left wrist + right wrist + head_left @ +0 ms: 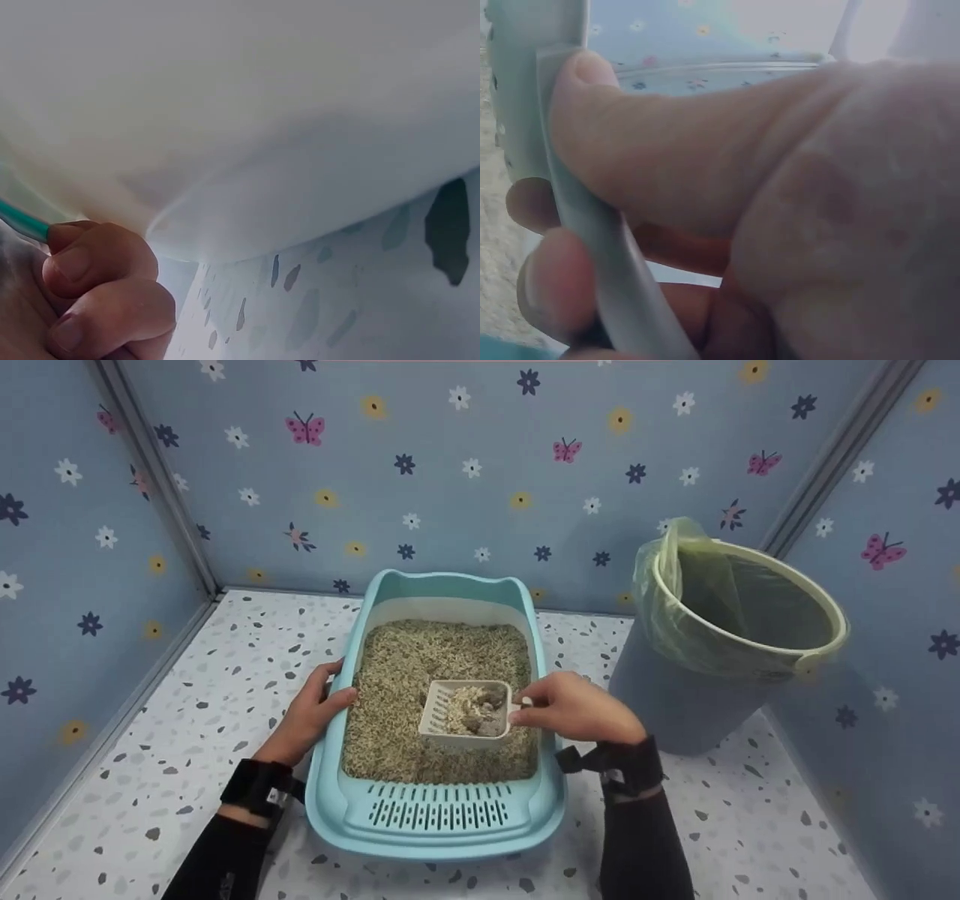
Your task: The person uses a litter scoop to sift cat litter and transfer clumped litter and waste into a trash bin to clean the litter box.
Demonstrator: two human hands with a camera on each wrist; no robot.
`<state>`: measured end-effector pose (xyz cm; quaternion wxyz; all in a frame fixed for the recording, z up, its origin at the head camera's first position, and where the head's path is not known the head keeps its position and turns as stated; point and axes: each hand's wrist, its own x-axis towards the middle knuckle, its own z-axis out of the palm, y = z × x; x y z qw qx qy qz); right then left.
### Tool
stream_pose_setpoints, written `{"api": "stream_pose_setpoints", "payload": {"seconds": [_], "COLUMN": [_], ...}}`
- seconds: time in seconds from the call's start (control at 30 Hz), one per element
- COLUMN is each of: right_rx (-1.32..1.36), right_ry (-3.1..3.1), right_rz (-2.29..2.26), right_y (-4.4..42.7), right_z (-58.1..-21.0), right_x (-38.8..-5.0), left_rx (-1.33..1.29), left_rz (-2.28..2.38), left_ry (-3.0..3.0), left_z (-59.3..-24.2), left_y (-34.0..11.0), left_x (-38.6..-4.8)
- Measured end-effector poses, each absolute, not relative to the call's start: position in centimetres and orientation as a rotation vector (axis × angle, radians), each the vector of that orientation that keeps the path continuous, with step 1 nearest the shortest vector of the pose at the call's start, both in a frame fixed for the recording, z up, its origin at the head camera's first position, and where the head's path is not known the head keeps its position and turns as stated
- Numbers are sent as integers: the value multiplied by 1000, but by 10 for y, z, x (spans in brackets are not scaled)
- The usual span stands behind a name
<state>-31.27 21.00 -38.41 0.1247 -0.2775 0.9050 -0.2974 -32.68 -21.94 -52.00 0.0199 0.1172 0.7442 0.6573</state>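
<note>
A light blue litter box (439,847) stands on the floor, filled with pale brown pellet litter (442,649). My left hand (306,712) grips its left rim; the left wrist view shows the curled fingers (112,255) beside the box's pale outer wall (247,142). Over the litter, my right hand (581,709) holds a small white slotted litter scoop (466,741) by its handle. Loose litter and greyish clumps (480,716) lie in the scoop. In the right wrist view, thumb and fingers close around the scoop handle (641,292).
A tall grey bin (667,712) stands to the right, lined with a yellow-green bag (667,630) folded over part of its rim. Flower-patterned wall panels (465,472) enclose the speckled white floor (202,720). A slotted step (439,814) forms the box's near end.
</note>
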Motion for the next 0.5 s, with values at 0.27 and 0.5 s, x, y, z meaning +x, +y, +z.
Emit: {"api": "stream_pose_setpoints", "payload": {"seconds": [0.27, 0.5], "right_rx": [-768, -786], "right_ry": [2658, 2654], "right_rz": [-892, -856], "right_y": [208, 212], "right_z": [-384, -385], "right_x": [-315, -315], "left_rx": [363, 370], "left_rz": [2062, 2084], "left_ry": [2314, 2296], "left_z": [-518, -522], "left_y": [-220, -218], "left_x": [-327, -328]}}
